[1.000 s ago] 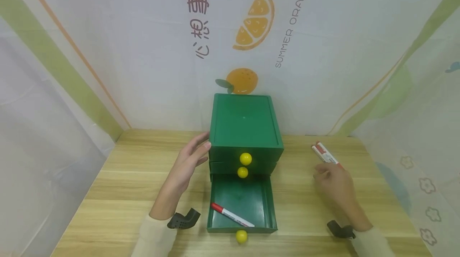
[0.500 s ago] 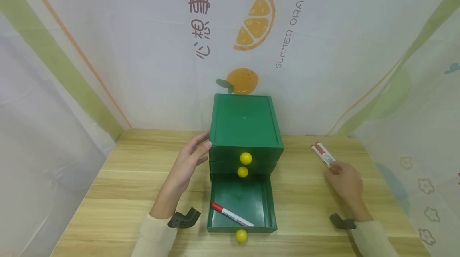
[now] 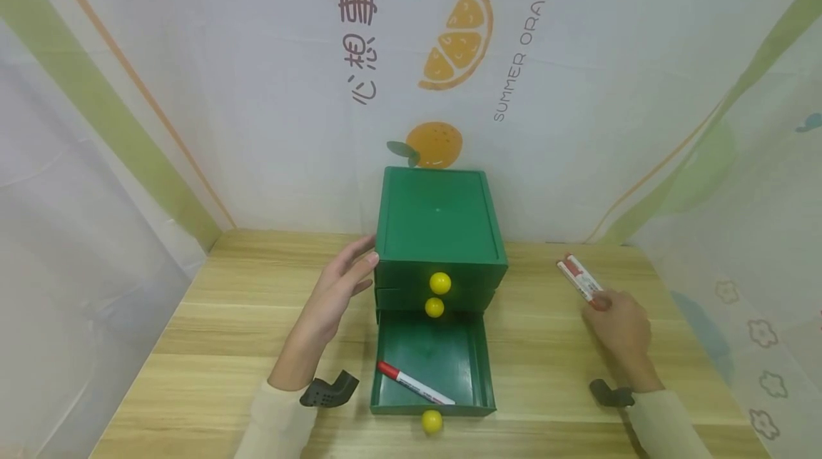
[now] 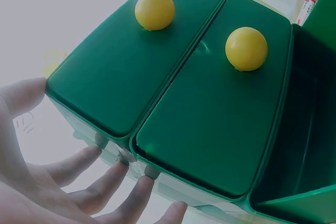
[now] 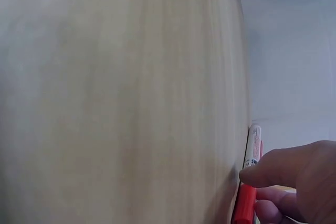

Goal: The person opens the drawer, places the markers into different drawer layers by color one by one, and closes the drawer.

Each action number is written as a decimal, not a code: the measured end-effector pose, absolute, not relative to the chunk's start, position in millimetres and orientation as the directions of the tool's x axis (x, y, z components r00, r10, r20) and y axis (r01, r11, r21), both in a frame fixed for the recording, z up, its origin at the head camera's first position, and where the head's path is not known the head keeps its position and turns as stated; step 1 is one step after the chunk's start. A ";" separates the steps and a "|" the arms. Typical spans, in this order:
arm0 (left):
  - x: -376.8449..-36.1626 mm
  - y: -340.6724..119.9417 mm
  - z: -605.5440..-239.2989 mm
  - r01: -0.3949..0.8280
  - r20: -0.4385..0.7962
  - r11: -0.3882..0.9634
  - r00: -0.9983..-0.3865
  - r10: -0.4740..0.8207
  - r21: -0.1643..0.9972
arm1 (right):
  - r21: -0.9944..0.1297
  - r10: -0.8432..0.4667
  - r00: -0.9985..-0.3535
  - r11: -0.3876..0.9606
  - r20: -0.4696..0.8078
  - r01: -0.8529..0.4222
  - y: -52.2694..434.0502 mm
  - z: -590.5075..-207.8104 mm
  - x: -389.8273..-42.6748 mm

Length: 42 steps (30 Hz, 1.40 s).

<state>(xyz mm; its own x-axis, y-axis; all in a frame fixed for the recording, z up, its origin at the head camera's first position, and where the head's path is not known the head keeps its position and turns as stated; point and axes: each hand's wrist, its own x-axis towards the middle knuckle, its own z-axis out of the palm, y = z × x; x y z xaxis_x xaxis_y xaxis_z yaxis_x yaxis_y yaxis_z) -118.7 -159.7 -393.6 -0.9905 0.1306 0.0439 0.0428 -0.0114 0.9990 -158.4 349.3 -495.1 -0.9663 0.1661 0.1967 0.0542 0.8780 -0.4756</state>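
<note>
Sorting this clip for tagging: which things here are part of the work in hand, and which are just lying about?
In the work:
- red-and-white markers on the wooden table, pinched by the right hand
- green plastic three-drawer chest, steadied by the left hand
- open bottom drawer holding a red-capped white marker

Lying about:
- orange-print backdrop cloth

One green drawer cabinet, three yellow knobs, apparently three red-capped markers, two hands.

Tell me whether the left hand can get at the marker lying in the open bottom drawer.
Probably yes. The left hand rests against the green cabinet's side, right beside the open drawer; nothing covers the marker there.
</note>
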 end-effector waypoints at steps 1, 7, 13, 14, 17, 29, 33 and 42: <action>-118.6 -159.7 -393.7 0.043 0.044 -0.012 -0.990 0.130 0.999 | -0.473 0.162 -0.968 0.880 0.192 0.054 349.1 -494.6 -158.1; -118.5 -159.9 -394.5 0.042 0.044 -0.013 -0.991 0.126 0.999 | -0.464 0.136 -0.977 0.885 0.166 0.045 345.8 -490.9 -156.4; -118.0 -160.0 -394.3 0.038 0.040 -0.024 -0.992 0.121 0.999 | -0.459 0.123 -0.979 0.888 0.164 0.034 343.1 -491.0 -155.7; -117.8 -160.0 -394.3 0.038 0.040 -0.023 -0.992 0.122 0.999 | -0.454 0.118 -0.980 0.890 0.163 0.032 342.8 -490.8 -155.4; -117.8 -159.9 -394.5 0.039 0.041 -0.022 -0.992 0.122 0.999 | -0.442 0.109 -0.981 0.897 0.160 0.028 341.8 -490.4 -154.9; -118.6 -159.9 -395.9 0.041 0.044 -0.024 -0.991 0.126 0.999 | -0.442 0.111 -0.987 0.896 0.120 0.047 340.0 -495.7 -155.0; -118.5 -159.8 -395.3 0.043 0.045 -0.023 -0.991 0.128 0.999 | -0.445 0.106 -0.986 0.895 0.128 0.038 337.5 -494.7 -153.7; -119.3 -159.3 -394.3 0.044 0.046 -0.021 -0.991 0.128 0.999 | -0.465 0.049 -0.976 0.884 0.211 -0.056 326.6 -488.8 -147.5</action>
